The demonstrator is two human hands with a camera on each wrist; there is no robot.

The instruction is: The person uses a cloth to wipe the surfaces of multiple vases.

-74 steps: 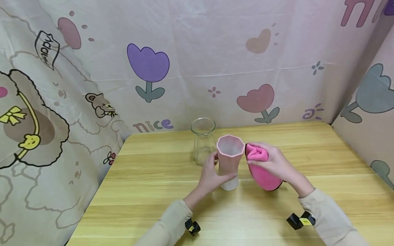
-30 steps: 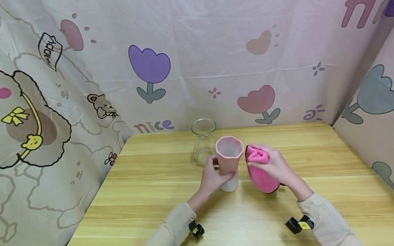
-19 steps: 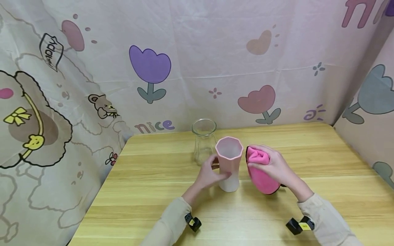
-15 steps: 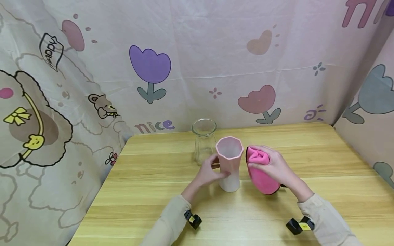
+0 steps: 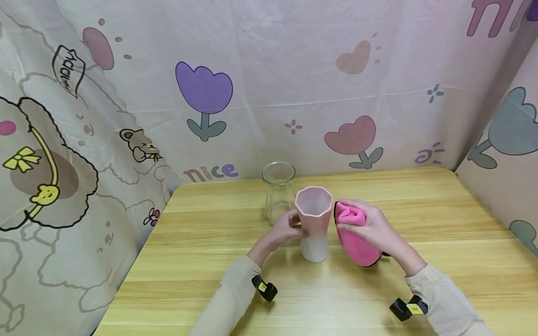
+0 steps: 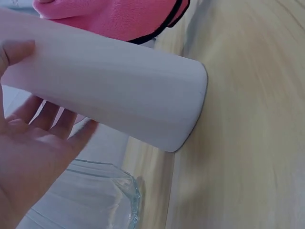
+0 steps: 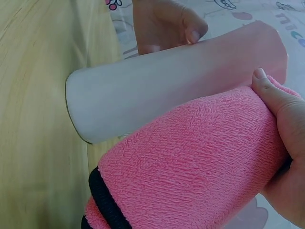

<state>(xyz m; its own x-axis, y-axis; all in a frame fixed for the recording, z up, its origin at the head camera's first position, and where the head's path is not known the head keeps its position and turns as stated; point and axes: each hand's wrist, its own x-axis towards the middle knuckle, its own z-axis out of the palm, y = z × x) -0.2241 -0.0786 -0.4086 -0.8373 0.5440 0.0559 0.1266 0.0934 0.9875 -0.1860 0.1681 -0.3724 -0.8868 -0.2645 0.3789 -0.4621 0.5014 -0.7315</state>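
A vase (image 5: 315, 233), pink at its eight-sided rim and white at the foot, stands upright on the table. My left hand (image 5: 286, 231) holds it from the left at mid-height. In the left wrist view the thumb (image 6: 19, 51) lies on the near side of the vase, and the fingers reach partly behind it. My right hand (image 5: 374, 226) grips a bunched pink towel (image 5: 359, 245) with black edging, just right of the vase. The right wrist view has the towel (image 7: 190, 157) in front of part of the vase; whether they touch is unclear.
A clear glass vase (image 5: 279, 200) stands behind and left of the pink one, close to my left hand. The wooden table (image 5: 201, 261) runs back to a printed cloth (image 5: 269, 93), with more cloth on both sides.
My left thumb has drawn back from the front of the vase to its left side. The vase has shifted only slightly. The right hand and towel have barely moved.
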